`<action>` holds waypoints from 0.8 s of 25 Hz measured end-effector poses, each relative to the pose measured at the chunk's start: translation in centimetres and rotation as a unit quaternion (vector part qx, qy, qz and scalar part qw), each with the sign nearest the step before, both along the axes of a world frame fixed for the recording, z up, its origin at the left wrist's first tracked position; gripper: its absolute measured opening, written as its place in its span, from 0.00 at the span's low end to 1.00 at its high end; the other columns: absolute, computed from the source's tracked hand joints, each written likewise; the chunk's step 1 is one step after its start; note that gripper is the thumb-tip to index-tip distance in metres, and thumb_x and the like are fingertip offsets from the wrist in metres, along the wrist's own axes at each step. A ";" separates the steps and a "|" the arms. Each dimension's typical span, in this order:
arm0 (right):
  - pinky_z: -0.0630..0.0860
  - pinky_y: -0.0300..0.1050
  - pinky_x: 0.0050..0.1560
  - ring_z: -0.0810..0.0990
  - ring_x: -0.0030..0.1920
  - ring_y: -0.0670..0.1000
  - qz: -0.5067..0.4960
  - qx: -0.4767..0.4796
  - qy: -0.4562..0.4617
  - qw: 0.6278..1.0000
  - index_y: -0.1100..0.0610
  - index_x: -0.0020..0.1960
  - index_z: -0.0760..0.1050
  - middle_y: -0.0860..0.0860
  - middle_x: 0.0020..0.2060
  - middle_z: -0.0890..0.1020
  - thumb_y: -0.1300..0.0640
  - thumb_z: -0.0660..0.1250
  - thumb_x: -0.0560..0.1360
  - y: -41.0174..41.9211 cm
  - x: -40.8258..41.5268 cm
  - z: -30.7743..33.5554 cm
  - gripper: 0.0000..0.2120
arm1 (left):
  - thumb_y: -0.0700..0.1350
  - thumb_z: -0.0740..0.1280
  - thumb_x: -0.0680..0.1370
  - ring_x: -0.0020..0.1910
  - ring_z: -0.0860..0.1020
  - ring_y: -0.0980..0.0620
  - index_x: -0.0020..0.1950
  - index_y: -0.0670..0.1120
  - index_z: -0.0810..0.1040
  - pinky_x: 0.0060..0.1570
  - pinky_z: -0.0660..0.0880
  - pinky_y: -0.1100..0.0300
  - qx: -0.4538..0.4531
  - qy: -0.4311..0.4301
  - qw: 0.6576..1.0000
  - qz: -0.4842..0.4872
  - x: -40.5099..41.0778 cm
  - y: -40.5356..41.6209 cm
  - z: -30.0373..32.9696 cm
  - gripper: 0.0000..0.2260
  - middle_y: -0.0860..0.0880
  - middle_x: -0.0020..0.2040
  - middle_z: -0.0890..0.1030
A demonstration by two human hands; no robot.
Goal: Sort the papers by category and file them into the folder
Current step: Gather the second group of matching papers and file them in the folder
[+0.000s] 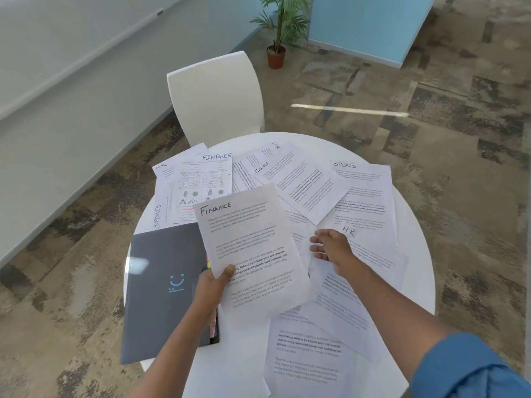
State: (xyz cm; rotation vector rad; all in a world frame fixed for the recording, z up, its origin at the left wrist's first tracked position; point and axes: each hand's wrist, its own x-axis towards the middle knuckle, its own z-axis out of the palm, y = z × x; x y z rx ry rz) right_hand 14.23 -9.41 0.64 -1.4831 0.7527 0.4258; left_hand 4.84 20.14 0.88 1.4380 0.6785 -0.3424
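I pinch a white printed sheet headed "FINANCE" (250, 248) at its left edge in my left hand (214, 285), lifted over the closed dark grey folder (163, 285); my right hand (330, 248) hovers loosely spread beside it above scattered sheets marked "HR" (370, 254), "SPORTS" (365, 191) and "FINANCE", all on a round white table (419, 271) over patchy carpet

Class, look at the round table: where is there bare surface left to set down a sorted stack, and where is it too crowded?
Bare table shows along the right rim beyond the SPORTS sheet and HR sheet, at the far edge near the chair, and at the near edge between the folder and the closest papers. The middle is covered by overlapping sheets.
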 end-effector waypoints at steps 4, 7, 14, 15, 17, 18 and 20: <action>0.81 0.47 0.43 0.81 0.39 0.53 -0.040 -0.072 0.030 0.996 0.58 0.48 0.77 0.56 0.43 0.82 0.61 0.65 0.77 -2.4 5.5 -2.2 0.03 | 0.45 0.72 0.78 0.53 0.85 0.43 0.60 0.42 0.81 0.60 0.78 0.40 0.001 0.004 1.000 0.018 2.4 -0.2 -1.2 0.12 0.45 0.53 0.87; 0.79 0.50 0.50 0.80 0.45 0.55 -0.023 -0.191 0.009 0.981 0.57 0.51 0.77 0.55 0.47 0.82 0.58 0.70 0.73 -3.7 9.5 -3.4 0.07 | 0.45 0.73 0.77 0.54 0.84 0.43 0.62 0.42 0.80 0.59 0.79 0.42 -0.007 0.003 1.000 0.029 3.5 -0.8 -1.7 0.15 0.45 0.54 0.86; 0.71 0.54 0.64 0.72 0.66 0.61 0.163 -0.417 -0.030 0.893 0.59 0.69 0.68 0.59 0.66 0.73 0.53 0.74 0.72 -6.6 17.7 -4.3 0.30 | 0.43 0.71 0.78 0.53 0.84 0.46 0.60 0.46 0.80 0.52 0.79 0.50 -0.016 0.005 0.998 0.063 6.2 -1.4 -2.3 0.11 0.49 0.51 0.87; 0.70 0.56 0.64 0.70 0.67 0.62 0.188 -0.440 -0.022 0.878 0.59 0.70 0.67 0.59 0.66 0.71 0.51 0.75 0.71 -6.8 18.3 -4.6 0.32 | 0.42 0.70 0.78 0.52 0.84 0.46 0.59 0.46 0.80 0.50 0.80 0.52 -0.013 0.007 0.998 0.065 6.8 -1.4 -2.3 0.09 0.49 0.50 0.87; 0.69 0.58 0.63 0.68 0.68 0.63 0.236 -0.477 -0.002 0.846 0.58 0.72 0.64 0.60 0.68 0.69 0.48 0.76 0.69 -7.2 19.2 -4.9 0.37 | 0.42 0.69 0.79 0.51 0.85 0.47 0.57 0.46 0.81 0.47 0.80 0.54 -0.007 0.005 0.998 0.061 8.2 -1.6 -2.1 0.07 0.50 0.48 0.87; 0.69 0.59 0.63 0.68 0.68 0.64 0.255 -0.489 0.009 0.834 0.58 0.72 0.63 0.60 0.68 0.69 0.46 0.77 0.69 -7.5 19.5 -5.0 0.39 | 0.41 0.69 0.79 0.51 0.85 0.46 0.57 0.46 0.81 0.47 0.80 0.53 -0.006 0.004 0.998 0.058 8.7 -1.6 -2.0 0.07 0.49 0.48 0.87; 0.69 0.60 0.62 0.67 0.68 0.64 0.284 -0.509 0.028 0.812 0.58 0.73 0.61 0.59 0.69 0.67 0.45 0.78 0.67 -7.7 19.9 -5.4 0.42 | 0.41 0.69 0.79 0.51 0.85 0.45 0.58 0.45 0.81 0.50 0.80 0.51 -0.008 -0.002 0.998 0.055 9.5 -1.5 -1.9 0.08 0.47 0.51 0.87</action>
